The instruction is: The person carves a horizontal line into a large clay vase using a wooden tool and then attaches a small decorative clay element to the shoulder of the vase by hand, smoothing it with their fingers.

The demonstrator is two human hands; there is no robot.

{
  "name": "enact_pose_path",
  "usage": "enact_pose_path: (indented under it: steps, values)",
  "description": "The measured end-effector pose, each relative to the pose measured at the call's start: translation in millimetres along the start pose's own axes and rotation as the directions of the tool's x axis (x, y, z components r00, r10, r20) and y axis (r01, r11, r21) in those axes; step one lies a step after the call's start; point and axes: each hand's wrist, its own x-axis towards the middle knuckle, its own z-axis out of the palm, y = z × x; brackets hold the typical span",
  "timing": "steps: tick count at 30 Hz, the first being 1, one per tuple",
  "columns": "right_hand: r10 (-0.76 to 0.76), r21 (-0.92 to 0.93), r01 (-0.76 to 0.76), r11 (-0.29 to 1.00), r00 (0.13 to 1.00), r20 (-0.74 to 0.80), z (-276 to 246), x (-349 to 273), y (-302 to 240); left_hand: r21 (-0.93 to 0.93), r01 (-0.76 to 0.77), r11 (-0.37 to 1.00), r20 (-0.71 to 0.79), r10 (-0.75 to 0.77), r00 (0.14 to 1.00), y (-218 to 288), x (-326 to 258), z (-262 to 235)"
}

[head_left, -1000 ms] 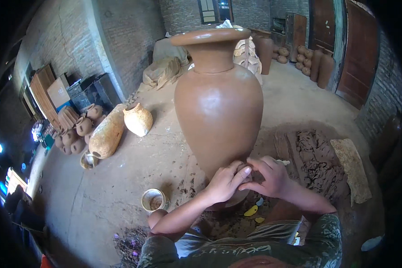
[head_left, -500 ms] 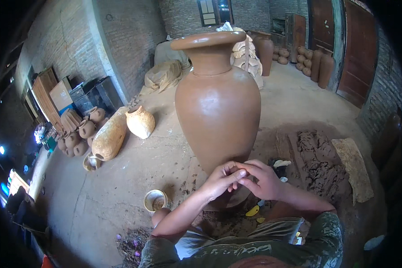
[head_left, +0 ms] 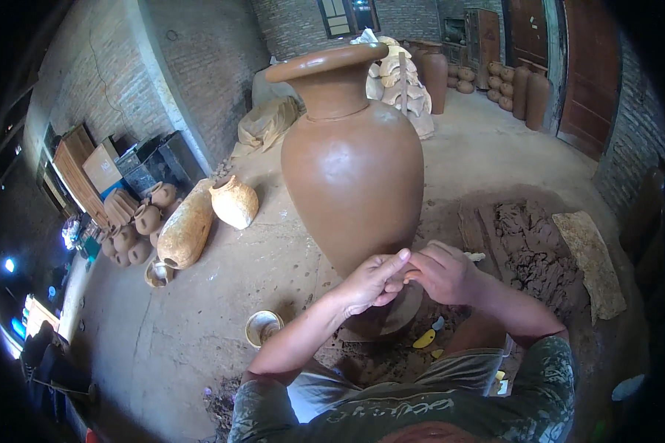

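A tall brown clay vase (head_left: 351, 177) with a wide flared rim stands upright right before me, on a round base (head_left: 391, 319). Close to its lower body, my left hand (head_left: 375, 285) and my right hand (head_left: 445, 272) meet at the fingers. The left fingers are curled, with the thumb raised along the top. On the right, the fingers are bent and pinched together toward the left hand. Whatever lies between the fingertips, if anything, is hidden. Both hands partly cover the vase's narrow foot.
A small bucket (head_left: 249, 328) stands left of my left forearm. To the right lies a heap of wet dark clay (head_left: 532, 255) beside a pale board (head_left: 590, 258). Small yellow (head_left: 424, 339) and blue-grey (head_left: 438, 323) pieces lie near the base. Several pots (head_left: 148, 219) are grouped at left.
My hands have shifted slightly, the left thumb now lifted and the fingers less overlapped. The view has tilted a little, so the vase appears further left and leaning.
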Motion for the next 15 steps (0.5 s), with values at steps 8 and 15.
enact_pose_path:
  steps: [8, 15]
  values:
    - [0.024, 0.076, -0.016, 0.997, 0.995, -0.094, -16.3, 20.0, 15.8, 0.147, -0.172, 0.974, 0.002, 0.174, 0.985, 38.0, 5.1, 8.4]
    - [0.32, -0.054, -0.364, 0.93, 0.872, -0.371, -82.8, 56.0, 41.5, 0.406, -0.649, 0.643, -0.144, 0.746, 0.65, 89.9, 4.4, -4.0]
